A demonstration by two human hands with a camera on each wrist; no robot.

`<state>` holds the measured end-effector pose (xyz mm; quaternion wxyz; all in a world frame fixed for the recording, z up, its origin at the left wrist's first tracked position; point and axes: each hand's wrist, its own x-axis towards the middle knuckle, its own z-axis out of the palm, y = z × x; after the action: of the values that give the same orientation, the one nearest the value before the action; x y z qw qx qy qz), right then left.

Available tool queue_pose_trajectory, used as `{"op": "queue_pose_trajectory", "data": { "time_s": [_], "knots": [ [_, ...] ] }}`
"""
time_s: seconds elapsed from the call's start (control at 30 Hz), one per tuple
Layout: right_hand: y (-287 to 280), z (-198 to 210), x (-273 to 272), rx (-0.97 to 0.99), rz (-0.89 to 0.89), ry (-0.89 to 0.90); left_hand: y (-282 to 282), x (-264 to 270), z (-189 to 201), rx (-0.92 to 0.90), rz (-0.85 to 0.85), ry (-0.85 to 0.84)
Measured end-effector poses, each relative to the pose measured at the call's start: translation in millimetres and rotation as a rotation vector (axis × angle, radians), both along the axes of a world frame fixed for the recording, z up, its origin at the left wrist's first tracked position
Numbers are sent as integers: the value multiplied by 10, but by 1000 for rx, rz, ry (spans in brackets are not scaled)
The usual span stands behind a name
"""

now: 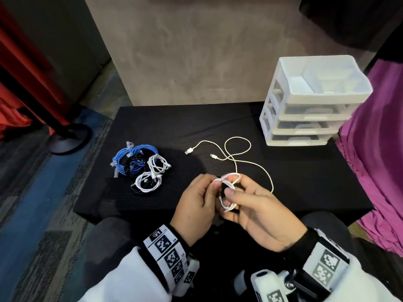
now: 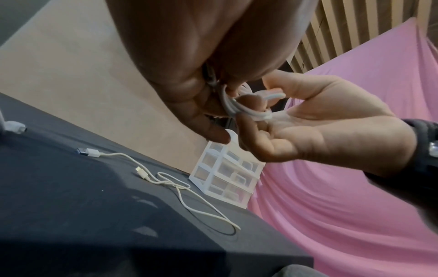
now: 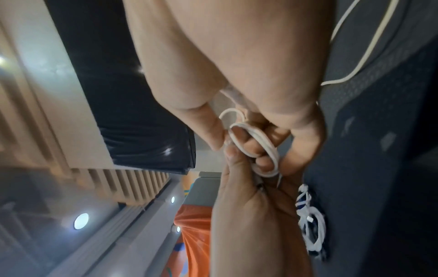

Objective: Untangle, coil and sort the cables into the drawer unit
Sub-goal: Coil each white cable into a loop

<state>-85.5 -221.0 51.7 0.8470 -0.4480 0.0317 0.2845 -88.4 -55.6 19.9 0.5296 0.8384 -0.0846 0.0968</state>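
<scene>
A small white coiled cable [image 1: 227, 192], wound into several loops, held between both hands just above the near edge of the black table [image 1: 152, 127]. The left hand [image 1: 196, 203] pinches one side of the coil with thumb and curled fingers; the right hand [image 1: 259, 211], palm turned upward, holds the other side, its fingers [image 2: 251, 131] curled up through the loops, as the left-wrist view shows. In the right-wrist view the coil [image 3: 255, 150] wraps around fingertips of the left hand [image 3: 249, 215] while the right hand [image 3: 237, 75] closes on it from above. Just beyond the hands a loose cream USB cable [image 1: 237, 153] lies uncoiled on the table, curving in one open loop, with its larger plug [image 1: 189, 151] and smaller plug [image 1: 213, 156] pointing toward the left hand's side; part of its length curves round the far side of the right hand. Whether it touches the held coil cannot be told. Farther out, beyond and to the outer side of the left hand, rests a pile of cables [image 1: 141, 168]: blue, black and white bundles touching one another. Beyond the right hand, at the table's far corner, stands the white drawer unit [image 1: 309, 110], its three clear drawers closed below an open top tray. Purple cloth [image 1: 379, 149] hangs outside the right hand.
</scene>
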Motion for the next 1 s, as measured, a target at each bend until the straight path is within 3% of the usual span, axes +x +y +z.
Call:
{"op": "queue_pose_trajectory", "data": {
  "time_s": [0.2,0.33,0.47,0.6,0.7,0.8,0.87,1.0],
  "knots": [
    [64,-58,-1,-256,-149,-220,-13,18,35,-16,34,-8],
    [24,-161,15,-544,-264,-323,8,11,72,-2,63,-47],
    [-85,-236,6,-706,-175,-403,123,60,66,38,120,-86],
    [-253,-142,81,-755,-94,-438,280,162,87,-11,212,-5],
    [-240,-130,144,-721,-92,-418,257,180,118,-127,263,91],
    [-119,-185,171,-599,-227,-346,127,203,185,-501,304,311],
    [-44,-200,179,-438,-361,-251,41,192,226,-733,290,425],
    [50,-152,182,-108,-454,-62,-46,180,227,-929,268,501]
  ]
}}
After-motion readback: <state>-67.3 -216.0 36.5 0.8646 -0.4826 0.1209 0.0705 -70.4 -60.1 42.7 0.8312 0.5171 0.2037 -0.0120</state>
